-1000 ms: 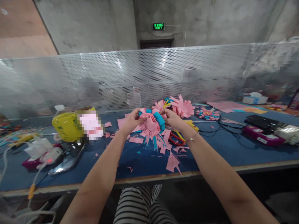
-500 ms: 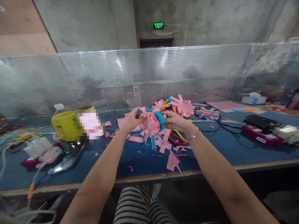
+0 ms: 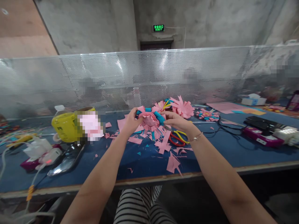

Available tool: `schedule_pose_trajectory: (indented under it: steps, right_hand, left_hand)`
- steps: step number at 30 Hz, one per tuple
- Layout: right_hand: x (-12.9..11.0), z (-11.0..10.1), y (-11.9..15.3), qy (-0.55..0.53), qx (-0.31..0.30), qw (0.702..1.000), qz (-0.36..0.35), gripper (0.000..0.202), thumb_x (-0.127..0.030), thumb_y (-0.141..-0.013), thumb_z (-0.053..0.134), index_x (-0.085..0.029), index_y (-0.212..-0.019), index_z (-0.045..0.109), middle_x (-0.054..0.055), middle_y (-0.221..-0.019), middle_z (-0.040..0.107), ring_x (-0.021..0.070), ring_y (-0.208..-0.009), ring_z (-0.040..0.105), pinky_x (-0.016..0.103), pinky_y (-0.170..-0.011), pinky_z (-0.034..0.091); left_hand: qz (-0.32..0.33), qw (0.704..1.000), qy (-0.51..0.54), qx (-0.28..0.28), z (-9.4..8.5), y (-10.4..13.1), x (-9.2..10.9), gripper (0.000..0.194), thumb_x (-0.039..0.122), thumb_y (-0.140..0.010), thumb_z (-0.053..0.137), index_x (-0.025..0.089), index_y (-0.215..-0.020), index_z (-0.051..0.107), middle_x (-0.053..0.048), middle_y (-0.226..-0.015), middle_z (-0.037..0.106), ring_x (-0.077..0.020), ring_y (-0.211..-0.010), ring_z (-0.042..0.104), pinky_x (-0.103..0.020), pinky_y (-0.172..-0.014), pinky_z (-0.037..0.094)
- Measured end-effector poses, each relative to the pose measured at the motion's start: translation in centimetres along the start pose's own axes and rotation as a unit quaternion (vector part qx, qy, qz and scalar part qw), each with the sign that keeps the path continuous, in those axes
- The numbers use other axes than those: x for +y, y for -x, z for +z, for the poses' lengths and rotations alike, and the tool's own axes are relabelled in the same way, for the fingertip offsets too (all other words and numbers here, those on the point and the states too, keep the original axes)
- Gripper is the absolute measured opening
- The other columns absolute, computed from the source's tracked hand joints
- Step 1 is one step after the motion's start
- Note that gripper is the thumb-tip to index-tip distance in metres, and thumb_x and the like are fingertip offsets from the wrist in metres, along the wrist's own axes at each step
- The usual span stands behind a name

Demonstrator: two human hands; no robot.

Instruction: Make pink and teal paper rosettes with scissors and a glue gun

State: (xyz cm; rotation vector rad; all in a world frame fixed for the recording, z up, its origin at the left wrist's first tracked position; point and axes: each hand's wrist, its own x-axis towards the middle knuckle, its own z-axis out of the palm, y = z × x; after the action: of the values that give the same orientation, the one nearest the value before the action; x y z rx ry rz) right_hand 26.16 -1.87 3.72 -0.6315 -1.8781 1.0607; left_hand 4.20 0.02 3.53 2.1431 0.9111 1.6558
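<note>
Between my two hands is a paper flower (image 3: 148,120), pink in the middle with blue and pink strips around it. My left hand (image 3: 132,120) pinches its left edge, thumb in front. On the opposite side, my right hand (image 3: 175,120) grips the blue rim; its fingertips are partly hidden behind the petals. Scissors (image 3: 177,138) with red and yellow handles lie under and beside my right wrist. Pink paper scraps (image 3: 163,142) are scattered below the flower. Behind it sits a large pink paper flower (image 3: 182,107).
A smaller pink and blue flower (image 3: 207,114) lies right of centre, near pink paper sheets (image 3: 223,107). A phone (image 3: 67,158), chargers (image 3: 44,151) and a yellow-labelled bottle (image 3: 63,126) stand left. A purple power strip (image 3: 261,137) lies right. A perforated metal screen (image 3: 102,71) borders the back.
The flower has tipped in my hands, so its pink centre now shows more edge-on and its hanging strips look shorter. Both hands stay at its sides.
</note>
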Motion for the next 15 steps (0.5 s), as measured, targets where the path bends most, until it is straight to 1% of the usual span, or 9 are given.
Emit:
schedule_pose_trajectory:
  steps: [6,9,11,13,15]
  right_hand:
    - [0.09,0.03,-0.03,-0.037,-0.020,0.998,0.037,0.030,-0.020,-0.066,0.056,-0.021,-0.096,0.053,-0.004,-0.063,0.050,0.0053,-0.048,0.043,0.019,-0.044,0.039]
    - [0.08,0.06,-0.05,-0.032,-0.015,0.999,0.028,0.032,-0.020,-0.065,0.057,-0.020,-0.096,0.052,-0.004,-0.067,0.052,0.0059,-0.052,0.046,0.020,-0.048,0.040]
    - [0.09,0.21,-0.12,0.001,-0.006,1.000,0.001,0.034,-0.021,-0.064,0.059,-0.021,-0.098,0.052,-0.002,-0.075,0.054,0.0075,-0.060,0.050,0.022,-0.055,0.043]
    - [0.15,0.48,-0.24,0.075,0.017,0.996,-0.047,0.036,-0.023,-0.063,0.061,-0.021,-0.097,0.052,0.000,-0.086,0.055,0.0103,-0.072,0.052,0.025,-0.063,0.044]
    - [0.27,0.82,-0.41,0.176,0.055,0.976,-0.115,0.035,-0.026,-0.062,0.063,-0.021,-0.095,0.053,0.002,-0.094,0.054,0.0137,-0.083,0.052,0.029,-0.071,0.044]
  left_hand:
    - [-0.020,1.000,0.008,0.002,0.17,-0.06,-0.61,0.018,0.014,-0.065,0.054,0.016,-0.082,0.051,0.002,-0.072,0.050,-0.0092,-0.064,0.046,-0.022,-0.059,0.036]
    - [-0.011,1.000,-0.003,0.008,0.28,-0.01,-0.56,0.016,0.012,-0.065,0.052,0.016,-0.080,0.051,0.002,-0.070,0.050,-0.0095,-0.064,0.046,-0.022,-0.059,0.036]
    - [-0.001,1.000,-0.021,0.018,0.34,0.07,-0.32,0.015,0.011,-0.065,0.051,0.016,-0.079,0.052,0.002,-0.071,0.051,-0.0105,-0.066,0.047,-0.024,-0.062,0.037]
    - [0.018,0.998,-0.055,0.039,0.39,0.16,0.01,0.016,0.011,-0.065,0.051,0.017,-0.080,0.053,0.000,-0.075,0.054,-0.0123,-0.071,0.049,-0.026,-0.067,0.038]
    - [0.069,0.990,-0.104,0.072,0.38,0.23,0.32,0.017,0.010,-0.065,0.051,0.018,-0.080,0.054,-0.001,-0.079,0.056,-0.0145,-0.078,0.050,-0.029,-0.073,0.038]
